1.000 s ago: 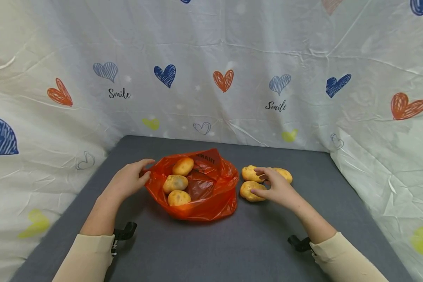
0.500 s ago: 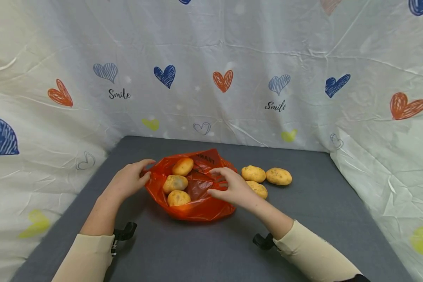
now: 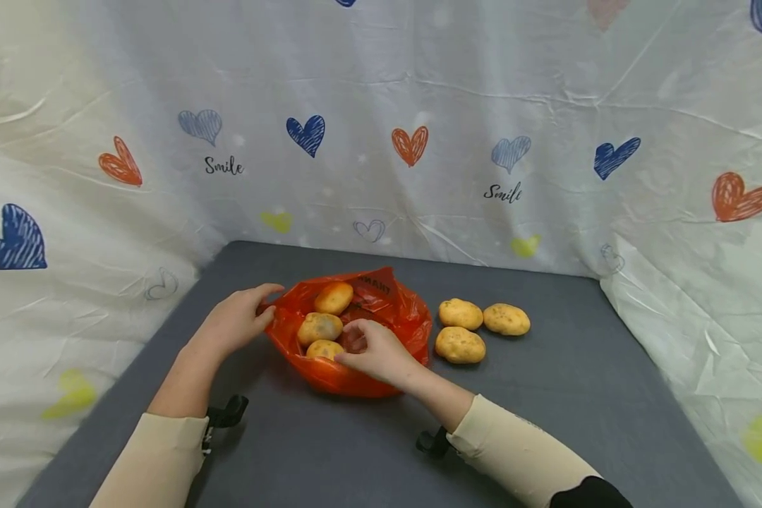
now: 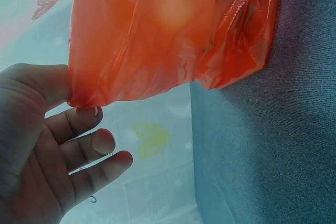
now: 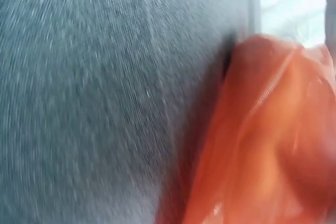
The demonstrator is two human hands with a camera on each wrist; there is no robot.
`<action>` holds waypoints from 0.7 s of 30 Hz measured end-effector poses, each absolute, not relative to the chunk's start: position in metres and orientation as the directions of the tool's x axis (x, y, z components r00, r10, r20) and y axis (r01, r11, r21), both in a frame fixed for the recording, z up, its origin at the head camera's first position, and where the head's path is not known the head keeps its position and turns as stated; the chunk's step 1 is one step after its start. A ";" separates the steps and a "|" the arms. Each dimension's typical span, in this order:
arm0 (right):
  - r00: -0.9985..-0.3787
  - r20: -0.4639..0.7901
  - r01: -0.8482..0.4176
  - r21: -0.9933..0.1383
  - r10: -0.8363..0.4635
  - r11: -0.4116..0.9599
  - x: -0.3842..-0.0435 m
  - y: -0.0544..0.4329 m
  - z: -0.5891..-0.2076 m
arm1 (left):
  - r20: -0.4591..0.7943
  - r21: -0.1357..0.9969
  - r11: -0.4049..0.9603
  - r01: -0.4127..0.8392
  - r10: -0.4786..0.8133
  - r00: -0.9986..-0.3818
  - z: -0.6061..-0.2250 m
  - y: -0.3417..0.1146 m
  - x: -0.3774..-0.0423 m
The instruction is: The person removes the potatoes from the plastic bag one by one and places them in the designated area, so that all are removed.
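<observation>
An orange-red plastic bag lies with its mouth spread wide on the table. My left hand pinches the left edge of its rim between thumb and index finger; the other fingers stay apart from the plastic in the left wrist view. Inside the bag rest a far potato, a middle potato and a near potato. Over the bag's mouth, my right hand reaches in with loosely bent fingers, its thumb tip close to the near potato. The right wrist view is blurred and hides those fingers.
Right of the bag are three more potatoes: one at the back, one at the far right and one in front. They lie on a grey tabletop. White curtains with printed hearts surround the table.
My right hand has moved left from above the loose potatoes to inside the bag's mouth, uncovering those potatoes. My left hand keeps its hold on the rim.
</observation>
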State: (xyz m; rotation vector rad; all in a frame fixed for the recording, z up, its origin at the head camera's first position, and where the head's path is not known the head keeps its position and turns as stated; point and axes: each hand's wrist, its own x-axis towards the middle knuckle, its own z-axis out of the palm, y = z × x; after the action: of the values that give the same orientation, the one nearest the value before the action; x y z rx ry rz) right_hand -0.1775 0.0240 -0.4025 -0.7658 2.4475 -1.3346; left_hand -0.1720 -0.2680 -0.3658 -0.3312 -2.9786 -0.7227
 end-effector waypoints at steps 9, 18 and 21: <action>-0.829 -0.012 -0.365 -0.746 -0.559 0.557 -0.174 0.011 -0.416 | 0.099 0.445 0.868 0.219 0.195 -0.976 -0.368 -0.268 -0.175; -0.823 -0.017 -0.375 -0.734 -0.568 0.566 -0.174 0.006 -0.423 | 0.103 0.446 0.868 0.217 0.191 -0.976 -0.372 -0.271 -0.173; -0.823 -0.028 -0.367 -0.736 -0.568 0.569 -0.175 0.004 -0.423 | 0.105 0.443 0.870 0.216 0.189 -0.976 -0.372 -0.272 -0.173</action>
State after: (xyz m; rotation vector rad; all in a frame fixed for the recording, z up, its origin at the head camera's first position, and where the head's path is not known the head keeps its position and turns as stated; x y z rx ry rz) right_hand -0.1750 0.0044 -0.4232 -0.7749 2.5416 -1.1024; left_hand -0.1729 -0.2717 -0.3721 -0.3233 -2.9814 -0.7173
